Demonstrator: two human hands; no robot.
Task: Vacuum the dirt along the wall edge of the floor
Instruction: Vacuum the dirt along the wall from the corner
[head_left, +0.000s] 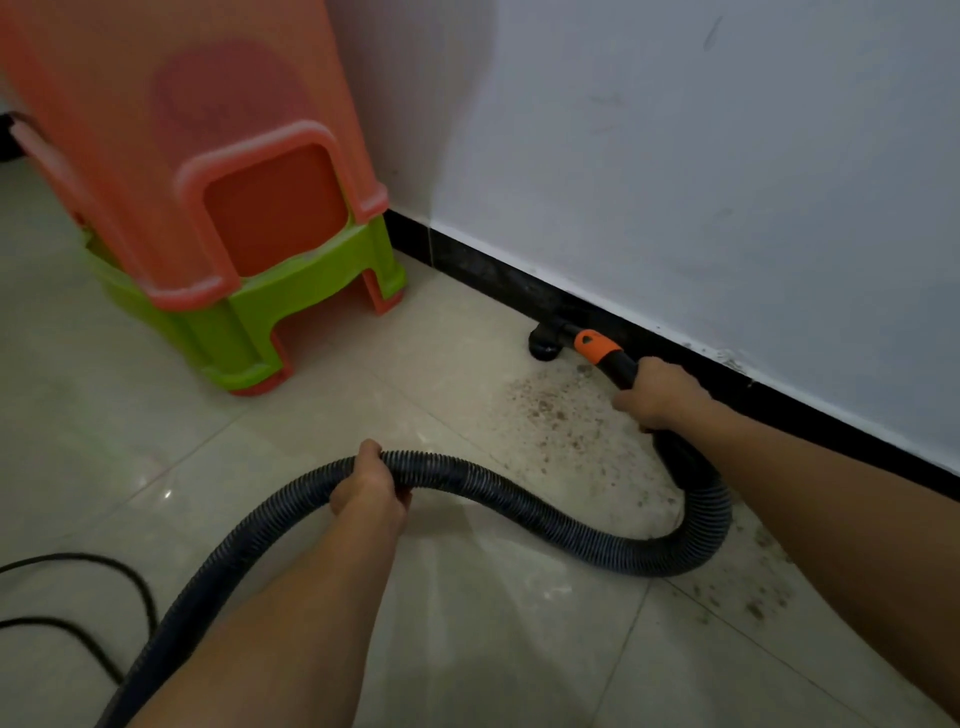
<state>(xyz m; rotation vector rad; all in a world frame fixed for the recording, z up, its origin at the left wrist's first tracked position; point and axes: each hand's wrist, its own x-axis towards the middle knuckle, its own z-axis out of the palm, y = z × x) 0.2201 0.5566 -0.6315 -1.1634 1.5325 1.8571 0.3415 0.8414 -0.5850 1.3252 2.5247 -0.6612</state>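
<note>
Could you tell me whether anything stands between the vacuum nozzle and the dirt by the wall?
Nothing visible does. The nozzle sits on bare tile by the baseboard, right beside the dirt; the stacked stools stand clear to the left.

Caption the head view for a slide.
Right hand holds vacuum nozzle at black baseboard; left hand grips hose; dirt scattered nearby.

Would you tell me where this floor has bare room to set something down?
Bare tile lies between the stacked stools and the hose, and again on the hose's near side. Crowded: dirt by the baseboard around the nozzle and right hand; cord at lower left.
</note>
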